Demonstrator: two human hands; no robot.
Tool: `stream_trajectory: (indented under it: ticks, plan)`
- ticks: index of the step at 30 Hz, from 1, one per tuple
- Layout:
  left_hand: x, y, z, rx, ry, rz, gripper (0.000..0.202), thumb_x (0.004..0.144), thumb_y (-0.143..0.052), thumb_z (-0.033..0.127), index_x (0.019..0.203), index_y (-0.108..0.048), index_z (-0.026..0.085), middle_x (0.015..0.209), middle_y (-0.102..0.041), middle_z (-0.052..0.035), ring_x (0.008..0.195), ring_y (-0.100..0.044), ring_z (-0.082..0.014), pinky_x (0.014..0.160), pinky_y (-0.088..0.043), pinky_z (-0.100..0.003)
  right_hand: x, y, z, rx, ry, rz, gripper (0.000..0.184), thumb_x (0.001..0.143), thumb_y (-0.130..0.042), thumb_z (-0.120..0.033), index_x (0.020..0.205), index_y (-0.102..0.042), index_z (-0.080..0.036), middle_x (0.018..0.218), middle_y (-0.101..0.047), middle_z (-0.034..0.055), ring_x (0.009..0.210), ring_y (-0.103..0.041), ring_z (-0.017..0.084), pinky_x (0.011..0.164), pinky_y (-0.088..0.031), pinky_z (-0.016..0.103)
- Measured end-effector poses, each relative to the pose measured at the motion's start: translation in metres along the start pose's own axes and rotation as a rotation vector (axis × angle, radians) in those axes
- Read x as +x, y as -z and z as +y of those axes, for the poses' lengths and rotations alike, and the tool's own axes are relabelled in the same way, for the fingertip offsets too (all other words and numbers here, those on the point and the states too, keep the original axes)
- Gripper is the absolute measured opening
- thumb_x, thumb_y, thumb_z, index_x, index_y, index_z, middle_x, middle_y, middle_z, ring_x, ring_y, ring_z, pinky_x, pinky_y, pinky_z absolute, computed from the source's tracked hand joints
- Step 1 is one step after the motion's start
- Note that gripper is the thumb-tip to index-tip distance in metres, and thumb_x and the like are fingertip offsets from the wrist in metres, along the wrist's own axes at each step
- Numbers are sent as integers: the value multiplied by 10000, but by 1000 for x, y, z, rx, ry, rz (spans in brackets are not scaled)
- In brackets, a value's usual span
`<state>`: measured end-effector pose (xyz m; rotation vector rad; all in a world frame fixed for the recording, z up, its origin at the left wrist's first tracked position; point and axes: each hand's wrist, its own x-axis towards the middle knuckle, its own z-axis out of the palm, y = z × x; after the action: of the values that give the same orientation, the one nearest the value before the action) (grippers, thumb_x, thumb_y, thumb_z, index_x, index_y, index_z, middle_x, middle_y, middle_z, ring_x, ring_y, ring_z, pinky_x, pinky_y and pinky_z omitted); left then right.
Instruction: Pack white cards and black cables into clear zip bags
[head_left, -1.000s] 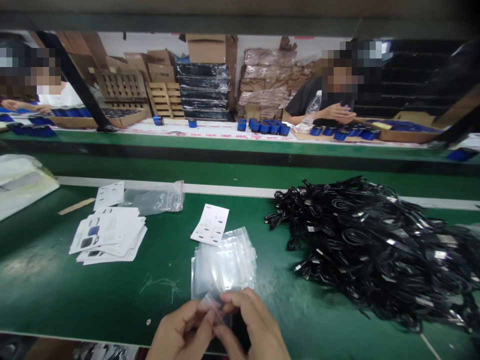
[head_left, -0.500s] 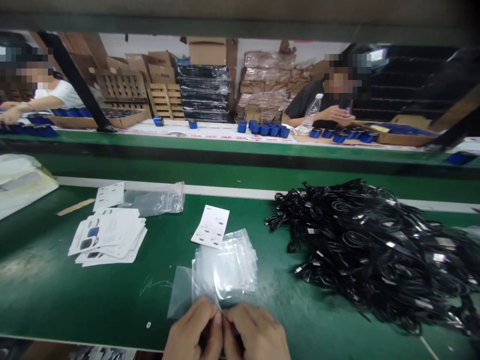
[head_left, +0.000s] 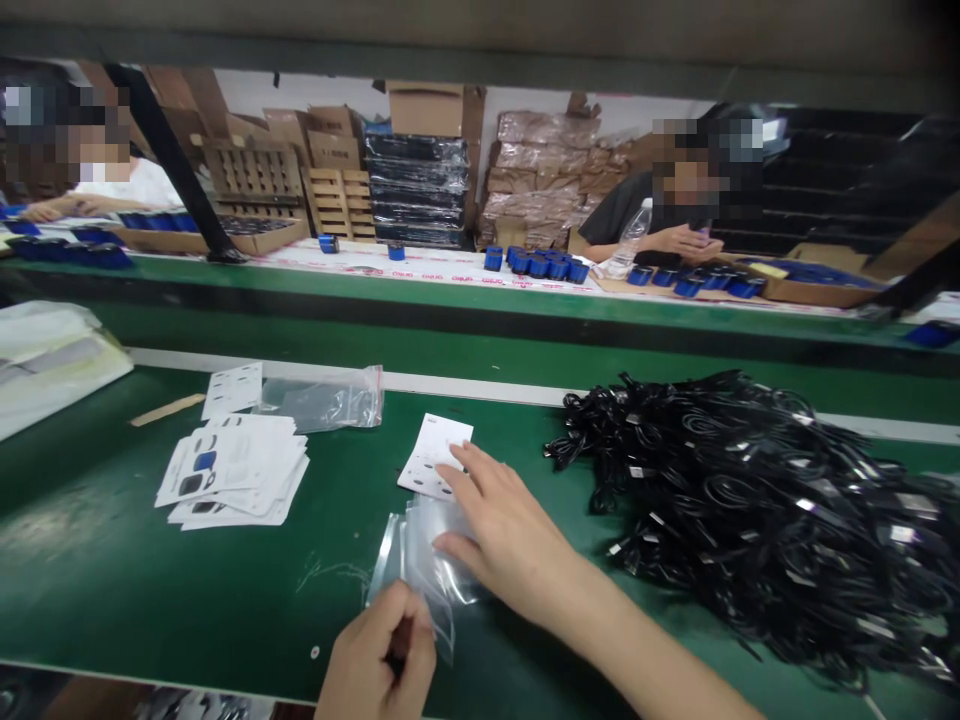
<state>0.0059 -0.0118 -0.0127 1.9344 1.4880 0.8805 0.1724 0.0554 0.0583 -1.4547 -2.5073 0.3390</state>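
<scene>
Both hands have parted: the left hand (head_left: 386, 655) pinches one clear bag (head_left: 409, 575) near the bench's (head_left: 150, 590) front edge, while the right hand (head_left: 506, 535) reaches, fingers spread, to the white card (head_left: 435, 462).

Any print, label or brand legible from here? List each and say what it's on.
Red repeated lettering on the white strip along the far bench: too blurred to read.
Small white printed card under the right hand fingers: marks too small to read.
Stack of white printed cards: pictures only, text unreadable.
Brown cardboard boxes: nothing legible.
</scene>
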Motion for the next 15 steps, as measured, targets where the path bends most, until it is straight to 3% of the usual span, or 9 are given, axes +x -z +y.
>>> stream_trajectory:
  ticks: [2, 4, 7, 11, 15]
  plan:
    - [0, -3, 0, -9, 12, 23, 257, 894, -386, 251, 639, -417, 244, 513, -522, 80, 444, -540, -95, 469, -412, -161, 23, 0, 6, -89, 76, -102, 596, 817, -674, -210, 1339, -439, -46, 1425, -381, 244, 1315, -340, 350, 1064, -317, 446]
    - [-2, -7, 0, -18, 19, 48, 255, 890, -384, 257, 637, -409, 246, 504, -516, 83, 431, -535, -95, 455, -403, -163, 43, -4, 12, -123, 78, -155, 427, 828, -638, -139, 1238, -542, -69, 1307, -520, 203, 1211, -473, 307, 1006, -394, 399]
    - [-3, -10, -1, -26, 16, 74, 234, 880, -385, 250, 647, -409, 249, 498, -514, 90, 409, -521, -88, 440, -386, -158, 63, -9, 17, -168, -74, -168, 202, 896, -574, -146, 1093, -612, -126, 1105, -637, 95, 1017, -603, 226, 864, -498, 380]
    - [-2, -11, -2, -18, -13, 93, 224, 867, -372, 229, 645, -394, 252, 493, -479, 95, 389, -483, -81, 429, -357, -151, 74, -4, 17, -191, -329, -184, 246, 922, -574, -288, 1128, -576, -153, 1101, -622, 64, 894, -642, 193, 758, -540, 387]
    - [-2, -11, -3, -10, -51, 107, 218, 870, -382, 224, 654, -398, 253, 505, -465, 91, 395, -474, -83, 435, -351, -155, 78, 8, 19, -88, -325, -272, 266, 922, -554, -374, 1031, -620, -141, 1042, -656, 65, 899, -644, 196, 793, -515, 391]
